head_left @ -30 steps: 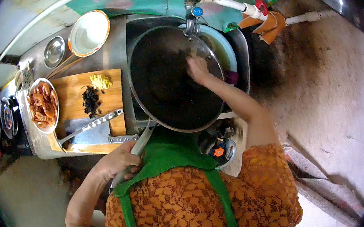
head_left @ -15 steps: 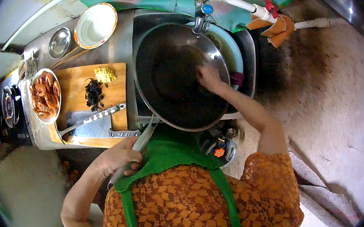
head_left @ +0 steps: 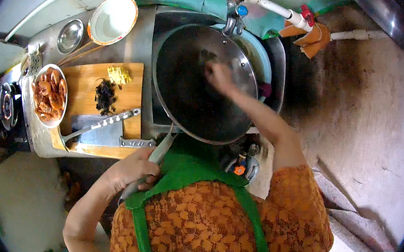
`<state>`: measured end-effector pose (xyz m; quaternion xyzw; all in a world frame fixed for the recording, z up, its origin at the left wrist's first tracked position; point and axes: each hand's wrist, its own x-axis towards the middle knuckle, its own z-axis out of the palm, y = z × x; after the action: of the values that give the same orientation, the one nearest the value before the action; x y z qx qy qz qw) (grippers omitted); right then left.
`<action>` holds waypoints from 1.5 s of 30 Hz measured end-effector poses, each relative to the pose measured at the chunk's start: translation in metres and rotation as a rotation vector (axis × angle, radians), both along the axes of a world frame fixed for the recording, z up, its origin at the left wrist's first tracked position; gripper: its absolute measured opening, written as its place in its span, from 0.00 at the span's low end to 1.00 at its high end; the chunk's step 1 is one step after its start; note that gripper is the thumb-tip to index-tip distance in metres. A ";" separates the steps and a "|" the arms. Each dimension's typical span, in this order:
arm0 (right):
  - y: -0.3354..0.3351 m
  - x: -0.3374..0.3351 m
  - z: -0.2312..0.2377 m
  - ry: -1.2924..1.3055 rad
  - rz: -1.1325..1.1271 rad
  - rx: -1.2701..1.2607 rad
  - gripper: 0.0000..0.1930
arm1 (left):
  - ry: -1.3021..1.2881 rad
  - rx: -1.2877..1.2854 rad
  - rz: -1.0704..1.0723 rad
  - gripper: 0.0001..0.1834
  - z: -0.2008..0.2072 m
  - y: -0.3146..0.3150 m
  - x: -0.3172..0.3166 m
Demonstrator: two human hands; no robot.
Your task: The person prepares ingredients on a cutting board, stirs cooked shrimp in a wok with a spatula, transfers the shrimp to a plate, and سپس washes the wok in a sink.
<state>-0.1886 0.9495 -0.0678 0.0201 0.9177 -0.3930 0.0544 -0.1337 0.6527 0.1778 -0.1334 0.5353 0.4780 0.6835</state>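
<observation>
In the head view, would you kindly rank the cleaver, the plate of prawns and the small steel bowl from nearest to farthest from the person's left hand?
Measured from the left hand, which grips the wok's handle at the counter's front edge:
1. Cleaver, lying on the cutting board just beyond the hand.
2. Plate of prawns, at the board's left end.
3. Small steel bowl, at the back of the counter.

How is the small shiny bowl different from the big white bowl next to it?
The steel bowl is smaller and grey all over; the white bowl is bigger, pale inside, with an orange rim. The steel bowl lies nearer the stove, the white bowl nearer the sink. Both are round, look empty and sit on the counter behind the cutting board.
</observation>
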 end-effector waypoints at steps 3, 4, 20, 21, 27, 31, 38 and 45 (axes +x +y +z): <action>0.006 0.002 0.003 0.217 0.082 0.299 0.07 | -0.026 0.019 0.047 0.21 -0.002 -0.003 0.002; -0.010 0.019 0.003 0.209 0.062 0.248 0.07 | -0.019 0.011 0.046 0.21 -0.002 -0.003 0.001; 0.015 0.041 0.038 -0.417 0.162 0.665 0.05 | 0.007 0.010 0.097 0.13 0.003 0.003 0.003; -0.004 0.053 0.052 -0.328 0.165 0.512 0.05 | 0.001 0.013 0.136 0.09 0.003 0.004 0.005; -0.115 -0.017 0.043 0.263 0.024 -0.035 0.16 | 0.007 -0.006 0.089 0.10 -0.004 0.001 0.007; -0.038 -0.063 0.013 0.314 -0.271 0.446 0.14 | 0.036 0.015 0.081 0.10 -0.003 0.002 0.007; 0.046 0.012 0.048 -0.022 -0.098 0.895 0.19 | 0.071 0.019 0.103 0.10 -0.007 0.000 0.015; -0.048 -0.087 0.031 0.596 -0.440 0.188 0.06 | 0.003 -0.030 0.018 0.12 0.002 0.004 0.003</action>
<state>-0.2760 0.9012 -0.0372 0.1063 0.8991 -0.2981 -0.3025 -0.1303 0.6568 0.1796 -0.1478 0.5421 0.4764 0.6762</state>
